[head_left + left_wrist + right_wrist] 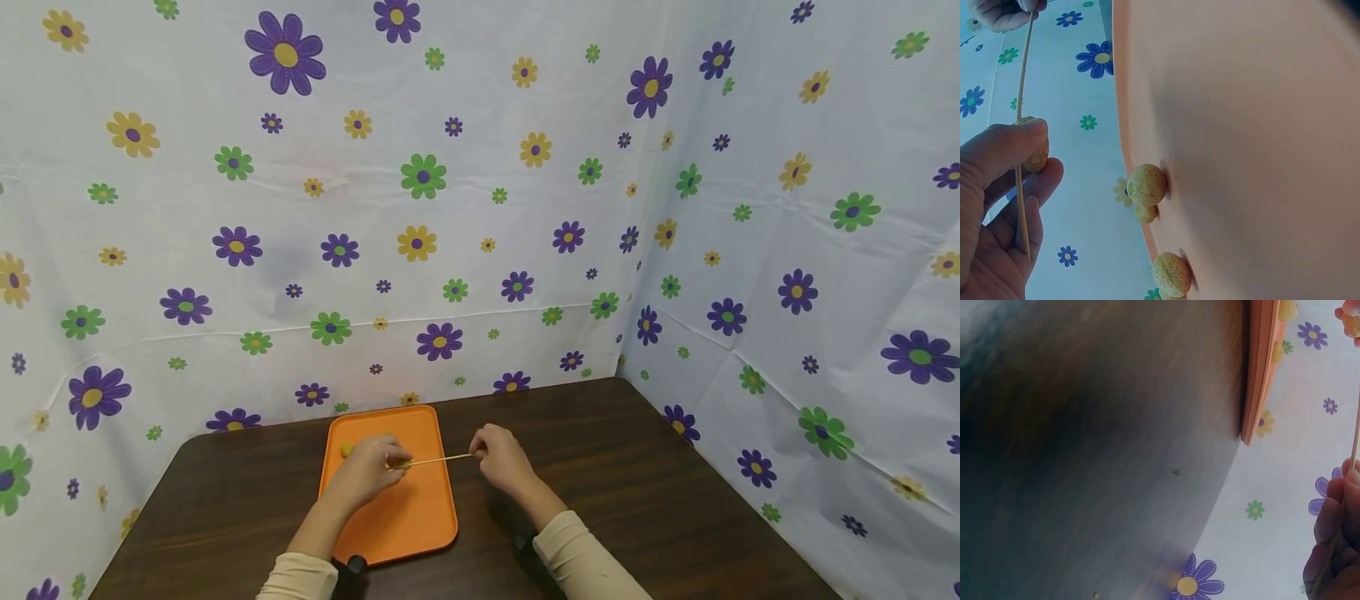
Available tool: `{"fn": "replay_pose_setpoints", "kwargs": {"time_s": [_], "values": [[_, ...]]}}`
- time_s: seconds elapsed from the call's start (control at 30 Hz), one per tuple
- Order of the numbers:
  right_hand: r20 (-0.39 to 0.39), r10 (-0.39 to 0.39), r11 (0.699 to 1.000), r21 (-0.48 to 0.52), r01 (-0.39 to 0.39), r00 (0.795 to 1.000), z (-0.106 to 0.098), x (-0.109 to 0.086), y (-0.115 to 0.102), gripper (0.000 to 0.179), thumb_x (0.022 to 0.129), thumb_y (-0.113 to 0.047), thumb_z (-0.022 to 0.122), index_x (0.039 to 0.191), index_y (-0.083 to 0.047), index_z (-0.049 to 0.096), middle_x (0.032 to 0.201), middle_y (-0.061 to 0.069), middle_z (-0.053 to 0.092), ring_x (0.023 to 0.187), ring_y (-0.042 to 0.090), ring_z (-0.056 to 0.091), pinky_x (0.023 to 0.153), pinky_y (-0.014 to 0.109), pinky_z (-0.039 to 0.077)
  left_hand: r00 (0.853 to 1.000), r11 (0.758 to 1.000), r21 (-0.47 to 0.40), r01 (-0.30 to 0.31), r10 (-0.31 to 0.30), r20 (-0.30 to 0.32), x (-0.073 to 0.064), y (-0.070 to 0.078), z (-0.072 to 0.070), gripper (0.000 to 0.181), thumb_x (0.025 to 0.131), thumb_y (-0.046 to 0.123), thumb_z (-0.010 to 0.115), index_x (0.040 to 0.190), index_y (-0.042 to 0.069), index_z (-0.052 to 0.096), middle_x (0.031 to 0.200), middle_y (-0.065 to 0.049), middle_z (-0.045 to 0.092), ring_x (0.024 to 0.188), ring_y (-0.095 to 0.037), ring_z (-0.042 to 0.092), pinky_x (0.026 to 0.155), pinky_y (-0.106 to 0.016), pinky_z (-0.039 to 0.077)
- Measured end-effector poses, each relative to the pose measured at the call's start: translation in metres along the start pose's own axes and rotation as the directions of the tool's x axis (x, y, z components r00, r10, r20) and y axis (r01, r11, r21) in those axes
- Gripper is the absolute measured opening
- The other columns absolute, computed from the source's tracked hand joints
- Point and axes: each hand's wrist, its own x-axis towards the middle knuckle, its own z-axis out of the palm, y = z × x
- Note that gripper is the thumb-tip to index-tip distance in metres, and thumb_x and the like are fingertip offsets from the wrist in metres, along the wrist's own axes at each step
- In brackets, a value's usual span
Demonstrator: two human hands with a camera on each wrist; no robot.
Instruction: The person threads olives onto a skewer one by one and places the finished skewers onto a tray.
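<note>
A thin wooden skewer (438, 458) runs level between my two hands above an orange tray (420, 525). My left hand (371, 467) pinches a small yellow-brown ball (1037, 156) that sits on the skewer (1021, 137), thumb and fingers curled round it. My right hand (501, 454) grips the skewer's other end (1355, 434) with curled fingers (1335, 506). Several more yellow balls (1146, 185) lie on the tray (1260, 125), one ball (347, 449) showing just left of my left hand.
The tray lies on a dark brown table (637, 483). A white cloth with purple, green and yellow flowers (450, 208) walls the table at the back and right. Both forearms wear beige sleeves (585, 558).
</note>
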Motion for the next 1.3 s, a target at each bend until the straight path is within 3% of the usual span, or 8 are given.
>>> {"fn": "replay_pose_setpoints", "kwargs": {"time_s": [0.33,0.6,0.9,1.3], "values": [[-0.016,-0.011,1.000,-0.002,0.011,1.000,0.0005,-0.0010,-0.0023,0.021,0.085,0.011,0.070,0.082,-0.010,0.069,0.081,-0.003,0.056,0.070,0.013,0.052,0.067,0.031,0.053,1.000,1.000,0.019,-0.015,0.015,0.014,0.0031,-0.0013,0.0000,0.018,0.078,0.001,0.085,0.093,0.011,0.081,0.080,0.011,0.061,0.073,-0.006,0.056,0.066,-0.023,0.053],[0.012,0.027,1.000,0.012,-0.027,1.000,0.0028,-0.0041,-0.0025,0.020,0.086,0.010,0.069,0.084,-0.009,0.070,0.082,-0.003,0.056,0.071,0.014,0.052,0.069,0.032,0.053,0.998,0.999,0.004,-0.042,0.042,0.042,0.0033,-0.0007,0.0011,0.018,0.078,-0.001,0.085,0.093,0.009,0.081,0.079,0.007,0.060,0.073,-0.009,0.058,0.066,-0.024,0.054],[0.006,0.031,0.999,0.025,-0.031,0.999,0.0052,-0.0030,-0.0033,0.021,0.085,0.010,0.069,0.084,-0.010,0.069,0.081,-0.004,0.055,0.071,0.013,0.052,0.069,0.031,0.054,0.998,0.998,0.035,-0.058,0.057,0.028,0.0069,0.0012,0.0015,0.018,0.077,-0.001,0.085,0.092,0.007,0.081,0.079,0.006,0.062,0.073,-0.010,0.059,0.068,-0.026,0.055],[0.006,0.003,1.000,0.002,-0.003,1.000,0.0089,0.0021,-0.0044,0.018,0.083,0.011,0.071,0.083,-0.008,0.070,0.079,-0.004,0.054,0.070,0.012,0.051,0.068,0.029,0.052,0.999,1.000,0.012,-0.025,0.024,0.031,0.0062,-0.0021,0.0025,0.018,0.077,0.000,0.086,0.092,0.009,0.081,0.079,0.008,0.060,0.072,-0.008,0.058,0.066,-0.024,0.053]]}}
